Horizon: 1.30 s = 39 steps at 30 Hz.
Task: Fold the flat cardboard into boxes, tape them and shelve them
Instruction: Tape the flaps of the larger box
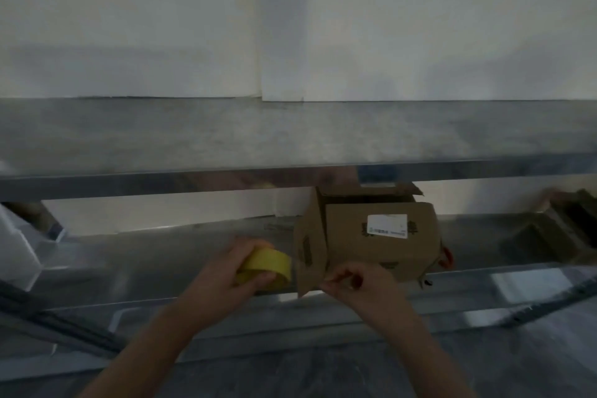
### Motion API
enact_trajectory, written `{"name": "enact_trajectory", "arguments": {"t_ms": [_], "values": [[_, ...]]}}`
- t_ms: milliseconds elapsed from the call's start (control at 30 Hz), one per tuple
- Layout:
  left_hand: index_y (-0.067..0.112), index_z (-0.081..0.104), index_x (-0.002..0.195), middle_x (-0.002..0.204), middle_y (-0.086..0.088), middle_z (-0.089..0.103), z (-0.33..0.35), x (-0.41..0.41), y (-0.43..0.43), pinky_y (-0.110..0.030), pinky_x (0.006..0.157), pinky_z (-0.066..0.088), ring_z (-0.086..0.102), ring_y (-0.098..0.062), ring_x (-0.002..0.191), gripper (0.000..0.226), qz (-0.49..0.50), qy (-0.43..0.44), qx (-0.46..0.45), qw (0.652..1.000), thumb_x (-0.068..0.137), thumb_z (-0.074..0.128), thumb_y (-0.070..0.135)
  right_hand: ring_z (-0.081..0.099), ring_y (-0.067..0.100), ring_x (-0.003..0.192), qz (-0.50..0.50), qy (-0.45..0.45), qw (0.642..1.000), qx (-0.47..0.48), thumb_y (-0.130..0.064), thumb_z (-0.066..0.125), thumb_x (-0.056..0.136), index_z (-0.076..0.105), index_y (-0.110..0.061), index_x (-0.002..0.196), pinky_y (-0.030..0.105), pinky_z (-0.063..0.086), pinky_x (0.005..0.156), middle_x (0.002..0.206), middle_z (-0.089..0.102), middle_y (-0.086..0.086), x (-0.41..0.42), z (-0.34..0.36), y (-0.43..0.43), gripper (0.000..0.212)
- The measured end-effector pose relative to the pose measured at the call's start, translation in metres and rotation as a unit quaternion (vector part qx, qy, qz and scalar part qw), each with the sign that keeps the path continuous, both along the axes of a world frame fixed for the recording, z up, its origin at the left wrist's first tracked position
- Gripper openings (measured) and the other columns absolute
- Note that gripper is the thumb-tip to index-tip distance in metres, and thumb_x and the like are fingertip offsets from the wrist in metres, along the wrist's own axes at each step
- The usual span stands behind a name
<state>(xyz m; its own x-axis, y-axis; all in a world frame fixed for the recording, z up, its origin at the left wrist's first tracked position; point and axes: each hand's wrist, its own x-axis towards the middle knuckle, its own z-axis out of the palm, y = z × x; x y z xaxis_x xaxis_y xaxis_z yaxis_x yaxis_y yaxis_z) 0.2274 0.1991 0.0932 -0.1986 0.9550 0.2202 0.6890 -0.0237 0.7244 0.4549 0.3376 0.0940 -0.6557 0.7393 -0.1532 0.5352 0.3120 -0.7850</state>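
Taping step: left hand (223,271) curled round tape roll (269,260); right hand (361,287) pinching at flap (309,252) corner, tape or cardboard unclear. Box (381,239) on shelf (181,255), 1 o'clock from right hand; next needs flap shut, strip across.

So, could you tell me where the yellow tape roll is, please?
Head view, lower centre: the left hand grips the yellow tape roll left of the brown cardboard box on the metal shelf.

The person shows 2 bare forearms and 2 bare hands. The left forearm (155,342), slim and smooth, comes in from 7 o'clock and ends in the left hand (242,268). The right forearm (416,342) comes in from 5 o'clock and ends in the right hand (358,284). Dim light and blur hide nails and finer detail.
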Motion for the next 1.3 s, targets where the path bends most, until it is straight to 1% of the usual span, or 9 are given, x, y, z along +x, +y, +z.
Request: {"name": "enact_trajectory", "arguments": {"t_ms": [133, 333, 433, 567, 667, 800, 1000, 1167, 1300], "values": [[0.051, 0.054, 0.104, 0.103, 0.031, 0.058, 0.022, 0.049, 0.043, -0.008, 0.074, 0.045, 0.056, 0.005, 0.097, 0.026, 0.019, -0.006, 0.027, 0.999, 0.082, 0.067, 0.055, 0.063, -0.002, 0.073, -0.019, 0.052, 0.997, -0.052, -0.033, 0.080, 0.078, 0.072, -0.030, 0.072, 0.013, 0.047, 0.066, 0.078, 0.072, -0.013, 0.050, 0.024, 0.050, 0.011], [0.045, 0.060, 0.100, 0.097, 0.025, 0.061, 0.046, 0.102, 0.108, -0.008, 0.071, 0.042, 0.054, 0.010, 0.093, 0.033, 0.088, 0.054, 0.006, 0.995, 0.072, 0.077, 0.052, 0.066, 0.012, 0.080, -0.010, 0.063, 0.996, -0.056, -0.031, 0.076, 0.081, 0.071, -0.033, 0.073, 0.034, 0.051, 0.076, 0.080, 0.072, -0.009, 0.108, 0.054, 0.128, 0.009], [0.043, 0.060, 0.096, 0.096, 0.022, 0.062, 0.050, 0.115, 0.128, -0.018, 0.070, 0.047, 0.056, 0.004, 0.089, 0.035, 0.117, 0.035, -0.029, 0.992, 0.068, 0.078, 0.054, 0.063, 0.006, 0.071, -0.012, 0.075, 0.996, -0.044, -0.027, 0.076, 0.081, 0.071, -0.027, 0.070, 0.030, 0.047, 0.070, 0.072, 0.070, -0.009, 0.120, 0.061, 0.159, 0.013], [0.051, 0.061, 0.100, 0.103, 0.023, 0.061, 0.054, 0.116, 0.140, -0.020, 0.071, 0.047, 0.056, -0.002, 0.096, 0.034, 0.085, -0.064, -0.072, 0.992, 0.069, 0.070, 0.062, 0.059, 0.007, 0.077, -0.006, 0.098, 0.981, -0.169, -0.025, 0.070, 0.087, 0.069, -0.025, 0.072, 0.030, 0.043, 0.070, 0.075, 0.066, -0.011, 0.124, 0.054, 0.182, 0.015], [0.049, 0.060, 0.098, 0.100, 0.022, 0.061, 0.056, 0.109, 0.155, -0.016, 0.073, 0.044, 0.056, -0.002, 0.092, 0.028, 0.122, -0.001, -0.066, 0.990, 0.074, 0.075, 0.051, 0.065, 0.004, 0.077, -0.016, 0.108, 0.973, -0.204, -0.022, 0.066, 0.090, 0.070, -0.023, 0.075, 0.028, 0.050, 0.073, 0.080, 0.070, -0.007, 0.120, 0.043, 0.192, 0.015], [0.039, 0.061, 0.091, 0.085, 0.016, 0.061, 0.052, 0.106, 0.177, -0.016, 0.066, 0.040, 0.058, -0.002, 0.082, 0.035, 0.174, 0.028, -0.129, 0.976, 0.071, 0.066, 0.066, 0.069, 0.017, 0.080, -0.107, 0.193, 0.940, -0.261, -0.014, 0.061, 0.093, 0.065, -0.010, 0.082, 0.026, 0.056, 0.067, 0.077, 0.070, 0.004, 0.100, 0.028, 0.197, 0.012], [0.032, 0.060, 0.125, 0.118, 0.006, 0.063, 0.034, 0.091, 0.200, -0.023, 0.084, 0.042, 0.057, -0.010, 0.101, 0.072, 0.190, -0.052, -0.182, 0.963, 0.064, 0.066, 0.070, 0.068, 0.020, 0.074, -0.175, 0.214, 0.925, -0.262, -0.009, 0.060, 0.094, 0.060, -0.008, 0.079, 0.029, 0.059, 0.068, 0.075, 0.066, 0.007, 0.083, 0.008, 0.201, 0.015], [0.039, 0.062, 0.115, 0.105, 0.012, 0.060, 0.024, 0.086, 0.214, -0.020, 0.073, 0.038, 0.054, -0.005, 0.090, 0.077, 0.158, -0.036, -0.239, 0.957, 0.054, 0.052, 0.085, 0.062, 0.022, 0.075, -0.208, 0.234, 0.914, -0.259, -0.010, 0.058, 0.096, 0.056, -0.006, 0.081, 0.037, 0.061, 0.073, 0.079, 0.057, 0.010, 0.082, 0.000, 0.209, 0.016], [0.048, 0.060, 0.100, 0.097, 0.018, 0.061, 0.015, 0.077, 0.212, -0.019, 0.071, 0.042, 0.057, 0.000, 0.086, 0.054, 0.118, -0.018, -0.217, 0.969, 0.058, 0.053, 0.082, 0.061, 0.019, 0.073, -0.195, 0.225, 0.908, -0.295, -0.007, 0.065, 0.091, 0.062, -0.002, 0.085, 0.031, 0.060, 0.064, 0.078, 0.060, 0.009, 0.088, -0.011, 0.215, 0.009]]}}
